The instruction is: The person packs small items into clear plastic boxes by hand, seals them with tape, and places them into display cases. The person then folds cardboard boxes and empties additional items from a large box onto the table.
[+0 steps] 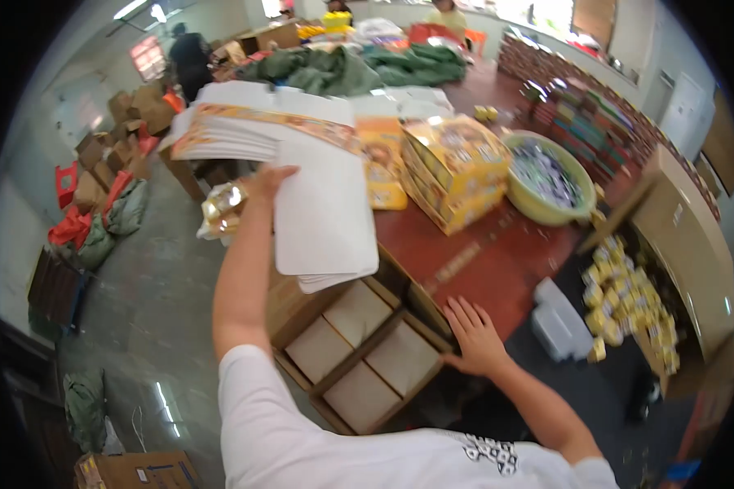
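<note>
My left hand (267,181) is at the lower left edge of a stack of flat white cardboard sheets (322,212) with orange printed bands; its thumb lies on the white surface and its other fingers are mostly hidden. My right hand (473,336) lies with fingers spread on the red table's edge, beside an open carton (359,365) holding several pale boxes. Right of the sheets stand yellow printed boxes (457,167) and a flat yellow printed piece (381,163).
A green basin (548,183) of small packets sits on the red table (497,285). Near a grey plastic container (561,319), small yellow packs (628,297) lie by a large open carton (685,244). Green cloth (326,72) lies behind. A person (189,61) stands at the back left.
</note>
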{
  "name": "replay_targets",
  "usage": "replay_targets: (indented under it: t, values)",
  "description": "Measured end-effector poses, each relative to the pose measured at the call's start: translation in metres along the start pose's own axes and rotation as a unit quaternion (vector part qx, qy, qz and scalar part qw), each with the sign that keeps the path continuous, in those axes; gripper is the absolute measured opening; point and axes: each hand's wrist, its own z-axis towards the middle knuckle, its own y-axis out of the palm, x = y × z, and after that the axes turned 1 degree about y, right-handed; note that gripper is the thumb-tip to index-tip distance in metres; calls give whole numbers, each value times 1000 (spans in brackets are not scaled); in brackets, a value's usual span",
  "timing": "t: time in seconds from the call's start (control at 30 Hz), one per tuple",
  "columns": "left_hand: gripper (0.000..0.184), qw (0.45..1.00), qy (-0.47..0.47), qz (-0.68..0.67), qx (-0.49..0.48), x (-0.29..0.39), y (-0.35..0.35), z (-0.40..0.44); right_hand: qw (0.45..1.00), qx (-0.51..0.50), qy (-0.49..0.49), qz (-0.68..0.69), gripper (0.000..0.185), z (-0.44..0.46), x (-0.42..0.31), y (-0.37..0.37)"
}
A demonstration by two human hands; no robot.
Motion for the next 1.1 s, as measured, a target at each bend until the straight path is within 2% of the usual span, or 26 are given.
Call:
replay_targets:
  t: [0.07, 0.1, 0.17, 0.2, 0.23, 0.27, 0.33, 0.4, 0.43, 0.5, 0.57, 0.6, 0.67, 0.73, 0.77, 0.83, 0.93, 1.0, 1.07, 1.1]
  values:
    - [49, 996, 64, 60, -20, 16, 26, 50, 1000, -5, 3, 13, 98, 3, -2, -5]
    - [69, 990, 121, 5, -72, 21, 41, 73, 1000, 6, -2, 7, 98, 6, -3, -5]
    - [72, 972, 108, 208, -24, 28, 70, 110, 1000, -12, 12, 22, 97, 6, -2, -7]
    - [72, 930, 121, 345, 46, 15, 86, 127, 1000, -12, 13, 14, 97, 6, -1, -8]
    - [73, 864, 124, 474, 116, -4, 101, 139, 999, -21, 17, 20, 97, 4, -3, -10]
    - [75, 824, 35, 544, 156, -3, 130, 124, 999, -29, 19, 27, 97, 4, -4, -12]
    - [72, 805, 108, 562, 155, -59, 161, 121, 998, -37, 29, 41, 97, 11, -3, -13]
    - [67, 788, 79, 605, 83, -130, 173, 158, 998, -36, 34, 45, 96, 15, -3, -15]
    - [67, 789, 78, 604, 79, -143, 173, 164, 997, -37, 37, 50, 95, 16, -4, -17]
    - [56, 823, 254, 499, 98, -160, 160, 165, 996, -38, 37, 65, 93, 15, -6, -20]
    - [52, 882, 274, 364, 122, -149, 160, 147, 997, -36, 35, 64, 93, 12, -5, -19]
    - [52, 880, 274, 368, 124, -143, 162, 138, 997, -32, 35, 61, 92, 12, -4, -18]
    - [54, 864, 310, 333, 218, -133, 170, 112, 998, -23, 32, 58, 92, 11, -4, -16]
    - [57, 877, 339, 281, 192, -102, 178, 56, 998, -14, 26, 61, 92, 8, -4, -14]
    - [57, 874, 339, 286, 197, -95, 183, 27, 998, -7, 24, 58, 92, 7, -3, -13]
    - [63, 851, 406, 283, 174, -85, 196, -36, 998, 7, 19, 54, 93, 6, -3, -9]
    - [70, 847, 444, 276, 98, -75, 223, -125, 997, 39, 2, 73, 88, -1, 2, 1]
    - [71, 846, 450, 285, 34, -55, 245, -180, 986, 76, 2, 148, 75, -3, 11, 12]
    - [72, 814, 486, 317, -4, -35, 265, -214, 961, 47, 15, 272, 53, 0, 24, 8]
    - [71, 794, 514, 323, -24, -20, 273, -225, 875, 59, 64, 475, 36, -1, 24, -5]
